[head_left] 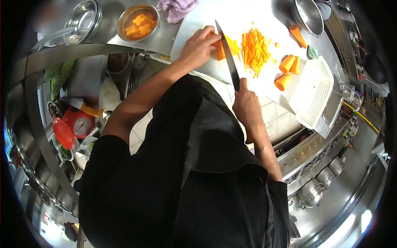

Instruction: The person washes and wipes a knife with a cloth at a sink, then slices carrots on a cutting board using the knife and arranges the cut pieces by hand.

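My right hand (pixel 247 105) is closed round the handle of a long kitchen knife (pixel 230 58), its dark blade pointing away from me. Against the left side of the blade, my left hand (pixel 197 47) presses its fingers on a carrot piece (pixel 219 53). Thin orange slices (pixel 234 46) lie just right of the blade. Beyond them is a heap of carrot shreds (pixel 257 49) on the white cutting board (pixel 206 14). Several thick carrot chunks (pixel 287 64) lie further right, partly at a white perforated basket (pixel 315 89).
A peeled carrot (pixel 297 36) lies near a metal bowl (pixel 309 17) at the back right. To the left stand a bowl of liquid with flower-shaped orange pieces (pixel 138 22), a purple cloth (pixel 177 9) and stacked metal bowls (pixel 84 22). Below left are a red scale (pixel 80 123) and another knife (pixel 80 106).
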Tool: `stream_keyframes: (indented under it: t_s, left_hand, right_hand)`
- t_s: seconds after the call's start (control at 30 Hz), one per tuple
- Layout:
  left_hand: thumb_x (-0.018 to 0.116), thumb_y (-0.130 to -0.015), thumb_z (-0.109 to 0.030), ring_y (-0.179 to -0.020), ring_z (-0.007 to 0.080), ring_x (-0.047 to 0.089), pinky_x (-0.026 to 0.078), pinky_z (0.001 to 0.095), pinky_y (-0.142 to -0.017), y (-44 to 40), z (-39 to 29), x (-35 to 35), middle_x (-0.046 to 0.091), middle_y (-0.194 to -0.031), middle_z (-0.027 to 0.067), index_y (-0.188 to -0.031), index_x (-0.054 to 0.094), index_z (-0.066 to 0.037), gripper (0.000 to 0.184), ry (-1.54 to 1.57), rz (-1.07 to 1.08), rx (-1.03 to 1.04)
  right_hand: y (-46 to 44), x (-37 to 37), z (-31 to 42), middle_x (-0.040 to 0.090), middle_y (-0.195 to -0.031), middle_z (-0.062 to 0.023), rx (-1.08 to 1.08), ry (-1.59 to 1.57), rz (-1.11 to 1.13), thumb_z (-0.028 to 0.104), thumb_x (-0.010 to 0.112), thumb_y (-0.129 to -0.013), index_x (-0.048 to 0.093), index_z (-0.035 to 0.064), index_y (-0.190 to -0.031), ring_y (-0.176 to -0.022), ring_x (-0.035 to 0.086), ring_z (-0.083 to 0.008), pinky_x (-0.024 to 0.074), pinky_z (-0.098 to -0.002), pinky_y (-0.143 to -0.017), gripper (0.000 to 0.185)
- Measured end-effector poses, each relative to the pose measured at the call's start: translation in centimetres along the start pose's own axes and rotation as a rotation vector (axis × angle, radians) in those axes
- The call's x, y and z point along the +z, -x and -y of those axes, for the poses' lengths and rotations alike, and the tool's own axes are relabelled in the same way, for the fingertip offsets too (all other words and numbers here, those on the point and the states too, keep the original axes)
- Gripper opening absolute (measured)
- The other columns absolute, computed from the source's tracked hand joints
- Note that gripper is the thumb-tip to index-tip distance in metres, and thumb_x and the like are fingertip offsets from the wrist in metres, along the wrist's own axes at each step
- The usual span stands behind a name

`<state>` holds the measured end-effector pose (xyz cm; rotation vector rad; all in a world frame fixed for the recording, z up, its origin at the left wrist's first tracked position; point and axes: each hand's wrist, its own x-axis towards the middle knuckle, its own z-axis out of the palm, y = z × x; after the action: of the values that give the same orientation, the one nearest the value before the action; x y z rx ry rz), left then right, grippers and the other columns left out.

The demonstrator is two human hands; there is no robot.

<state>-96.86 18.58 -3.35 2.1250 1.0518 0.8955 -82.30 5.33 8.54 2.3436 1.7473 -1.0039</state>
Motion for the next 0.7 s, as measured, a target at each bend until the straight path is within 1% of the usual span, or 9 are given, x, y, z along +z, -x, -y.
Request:
stream_keyframes:
  t_s: [0.13,0.23,0.27,0.33,0.43,0.47,0.53,0.6,0.7]
  left_hand:
    - [0.067,-0.074,-0.004,-0.096,0.0256,0.055,0.047,0.037,-0.08,0.0,-0.2,-0.4,0.05,-0.107,0.0052,-0.103,0.06,-0.007,0.03,0.02,0.011,-0.004]
    - [0.066,-0.074,-0.003,-0.097,0.0259,0.054,0.047,0.0372,-0.08,0.0,-0.1,-0.2,0.05,-0.107,0.0053,-0.105,0.06,-0.008,0.031,-0.001,0.017,0.001]
    - [0.066,-0.074,-0.003,-0.097,0.0259,0.054,0.047,0.0372,-0.08,0.0,-0.1,-0.2,0.05,-0.107,0.0053,-0.105,0.06,-0.008,0.031,-0.004,0.017,0.006]
    - [0.066,-0.074,-0.003,-0.098,0.0261,0.054,0.047,0.0375,-0.08,0.0,0.0,-0.1,0.05,-0.107,0.0054,-0.105,0.059,-0.008,0.032,0.036,0.044,-0.042]
    - [0.066,-0.074,-0.004,-0.097,0.0259,0.054,0.047,0.0374,-0.079,0.4,0.2,0.1,0.049,-0.108,0.0054,-0.104,0.059,-0.008,0.032,0.015,-0.004,-0.01]
    - [0.066,-0.074,-0.004,-0.097,0.0258,0.054,0.048,0.0374,-0.079,0.1,0.1,0.2,0.049,-0.108,0.0052,-0.104,0.059,-0.008,0.031,0.004,-0.004,-0.003]
    - [0.066,-0.074,-0.004,-0.096,0.0258,0.054,0.048,0.0372,-0.079,-0.1,-0.1,0.0,0.05,-0.108,0.0051,-0.104,0.059,-0.008,0.031,0.009,-0.011,-0.012]
    - [0.066,-0.074,-0.004,-0.096,0.0258,0.055,0.048,0.037,-0.079,0.3,-0.3,-0.4,0.05,-0.108,0.0049,-0.104,0.059,-0.008,0.031,0.012,-0.004,-0.043]
    - [0.064,-0.075,-0.003,-0.102,0.0303,0.054,0.046,0.0378,-0.082,0.3,-0.5,-0.4,0.052,-0.115,0.0087,-0.105,0.058,-0.01,0.031,0.015,0.013,-0.057]
  right_hand:
    - [0.6,0.6,-0.4,0.058,-0.071,-0.033,0.042,0.027,0.061,0.001,0.05,-0.084,0.035,-0.0023,-0.105,-0.072,0.058,-0.0508,0.0444,-0.0581,-0.066,0.026]
    - [-3.8,3.5,-1.1,0.059,-0.072,-0.0317,-0.096,-0.043,-0.088,0.001,0.051,-0.084,0.036,-0.0024,-0.103,-0.072,0.058,-0.0497,0.0446,-0.0572,-0.066,0.025]
    - [-5.6,3.8,-0.7,0.06,-0.072,-0.0269,-0.071,-0.028,-0.058,-0.002,0.045,-0.079,0.038,-0.0003,-0.111,-0.071,0.06,-0.0453,0.0466,-0.0532,-0.063,0.032]
    - [-7.5,5.0,-0.4,0.06,-0.071,-0.0264,-0.062,0.023,-0.105,-0.001,0.045,-0.08,0.038,0.0012,-0.107,-0.07,0.06,-0.0447,0.0472,-0.0526,-0.062,0.029]
    - [-7.5,5.0,-0.6,0.06,-0.071,-0.0263,-0.067,-0.017,-0.11,-0.001,0.046,-0.08,0.037,0.0024,-0.106,-0.07,0.061,-0.0447,0.0466,-0.0532,-0.062,0.027]
    - [-7.3,4.5,-0.9,0.06,-0.071,-0.0263,-0.067,-0.01,-0.116,-0.001,0.046,-0.08,0.037,0.0024,-0.106,-0.07,0.061,-0.0447,0.0466,-0.0532,-0.062,0.027]
    - [-6.9,3.2,-0.9,0.059,-0.076,-0.0328,-0.064,-0.035,-0.045,0.005,0.053,-0.084,0.037,-0.0014,-0.111,-0.075,0.058,-0.0502,0.0457,-0.0558,-0.068,0.032]
    - [-5.0,1.3,-0.1,0.059,-0.076,-0.0334,-0.037,-0.064,-0.081,0.004,0.053,-0.084,0.037,-0.0005,-0.112,-0.077,0.058,-0.0504,0.0456,-0.0556,-0.069,0.033]
    - [-3.3,0.1,0.5,0.059,-0.077,-0.0334,-0.027,0.0,-0.059,0.004,0.053,-0.084,0.037,-0.0006,-0.112,-0.077,0.058,-0.0505,0.0452,-0.0561,-0.069,0.033]
